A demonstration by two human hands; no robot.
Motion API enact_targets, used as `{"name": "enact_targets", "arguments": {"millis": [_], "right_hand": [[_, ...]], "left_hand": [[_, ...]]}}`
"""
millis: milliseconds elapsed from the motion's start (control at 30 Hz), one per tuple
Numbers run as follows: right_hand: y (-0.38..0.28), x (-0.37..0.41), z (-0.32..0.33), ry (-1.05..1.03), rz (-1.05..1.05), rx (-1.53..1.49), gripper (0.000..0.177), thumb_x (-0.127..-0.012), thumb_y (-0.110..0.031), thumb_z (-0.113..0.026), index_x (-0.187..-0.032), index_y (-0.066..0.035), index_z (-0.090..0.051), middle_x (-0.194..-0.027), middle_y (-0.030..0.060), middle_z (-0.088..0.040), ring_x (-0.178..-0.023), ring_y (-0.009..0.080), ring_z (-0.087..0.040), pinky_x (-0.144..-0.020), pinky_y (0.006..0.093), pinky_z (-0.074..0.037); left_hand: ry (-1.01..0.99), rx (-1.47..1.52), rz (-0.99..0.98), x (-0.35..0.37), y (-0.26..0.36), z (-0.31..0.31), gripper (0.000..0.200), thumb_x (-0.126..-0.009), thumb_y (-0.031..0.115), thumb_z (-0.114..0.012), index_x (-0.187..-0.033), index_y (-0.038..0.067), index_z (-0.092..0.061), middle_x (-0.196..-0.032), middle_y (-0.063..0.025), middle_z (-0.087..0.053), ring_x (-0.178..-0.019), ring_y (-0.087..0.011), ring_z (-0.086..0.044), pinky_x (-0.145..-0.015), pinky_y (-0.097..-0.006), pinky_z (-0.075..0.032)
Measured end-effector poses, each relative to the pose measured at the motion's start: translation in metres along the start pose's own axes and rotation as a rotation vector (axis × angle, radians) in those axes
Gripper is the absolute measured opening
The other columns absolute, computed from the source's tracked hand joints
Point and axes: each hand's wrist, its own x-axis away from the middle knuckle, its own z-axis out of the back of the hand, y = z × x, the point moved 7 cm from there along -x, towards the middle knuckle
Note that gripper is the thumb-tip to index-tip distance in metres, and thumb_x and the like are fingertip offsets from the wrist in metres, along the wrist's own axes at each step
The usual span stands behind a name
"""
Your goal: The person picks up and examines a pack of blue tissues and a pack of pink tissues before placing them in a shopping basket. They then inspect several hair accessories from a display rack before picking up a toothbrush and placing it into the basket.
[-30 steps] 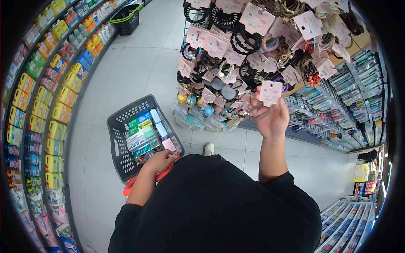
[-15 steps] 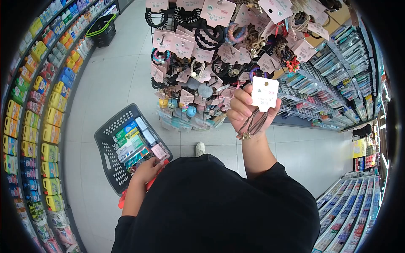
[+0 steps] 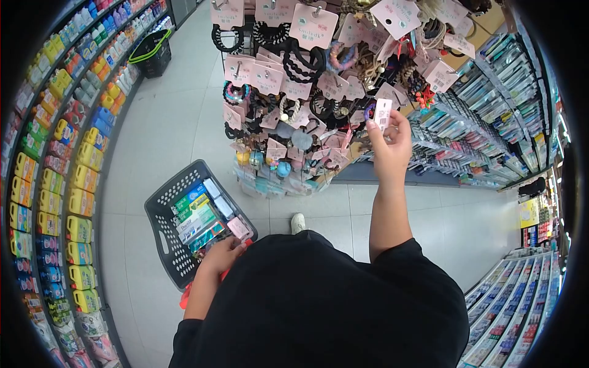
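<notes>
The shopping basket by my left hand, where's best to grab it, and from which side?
Take the red handle at the near rim of the basket, from above, where your left hand seems closed on it. The basket sits open side up, loaded with boxes, so a top lift should keep it level. Your right hand holds a pink card.

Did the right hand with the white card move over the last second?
Yes. The right hand has gone up and in toward the display rack; its white card, facing the camera before, now sits edge-on beside the hanging cards.
</notes>
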Motion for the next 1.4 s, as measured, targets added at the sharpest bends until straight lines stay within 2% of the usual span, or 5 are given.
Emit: {"name": "enact_targets", "arguments": {"millis": [100, 200, 500, 800, 1400], "right_hand": [[-0.005, -0.005, 0.010, 0.092, 0.154, 0.418, 0.052, -0.066, -0.023, -0.080, -0.103, 0.003, -0.055, -0.088, 0.0051, -0.053, -0.065, 0.0079, -0.043, -0.054, 0.0223, -0.039], [-0.014, -0.004, 0.006, 0.115, 0.203, 0.573, 0.055, -0.065, -0.027, -0.080, -0.103, 0.004, -0.056, -0.084, 0.0055, -0.050, -0.063, 0.0111, -0.041, -0.055, 0.0244, -0.038], [-0.019, -0.009, -0.002, 0.096, 0.225, 0.651, 0.059, -0.065, -0.032, -0.080, -0.104, 0.004, -0.055, -0.086, 0.0087, -0.051, -0.065, 0.0165, -0.044, -0.059, 0.0288, -0.040], [-0.017, -0.014, -0.008, 0.061, 0.148, 0.684, 0.063, -0.065, -0.037, -0.080, -0.105, 0.004, -0.054, -0.095, 0.0127, -0.055, -0.081, 0.0236, -0.055, -0.069, 0.0332, -0.046], [-0.004, -0.021, -0.019, 0.005, 0.132, 0.724, 0.067, -0.063, -0.040, -0.081, -0.106, 0.003, -0.054, -0.094, 0.0142, -0.056, -0.083, 0.0264, -0.057, -0.072, 0.0365, -0.047]], "left_hand": [[-0.012, 0.005, 0.000, -0.002, -0.001, -0.001, 0.035, -0.087, 0.028, -0.058, -0.106, -0.002, -0.058, -0.089, -0.0130, -0.067, -0.083, -0.0211, -0.064, -0.075, -0.0313, -0.047], [-0.014, 0.033, 0.000, -0.003, -0.003, -0.001, 0.035, -0.088, 0.028, -0.058, -0.106, -0.002, -0.058, -0.090, -0.0137, -0.067, -0.084, -0.0209, -0.065, -0.076, -0.0310, -0.048], [-0.024, 0.037, 0.012, -0.008, -0.013, -0.003, 0.040, -0.088, 0.029, -0.057, -0.113, -0.003, -0.056, -0.094, -0.0146, -0.067, -0.088, -0.0221, -0.064, -0.078, -0.0309, -0.047], [-0.001, -0.004, 0.002, -0.007, -0.013, -0.001, 0.042, -0.087, 0.034, -0.058, -0.110, -0.001, -0.057, -0.094, -0.0158, -0.066, -0.088, -0.0245, -0.064, -0.078, -0.0325, -0.047], [-0.016, 0.018, 0.002, -0.002, -0.005, -0.002, 0.041, -0.088, 0.032, -0.058, -0.110, -0.002, -0.057, -0.094, -0.0153, -0.067, -0.088, -0.0231, -0.064, -0.077, -0.0317, -0.048]]}}
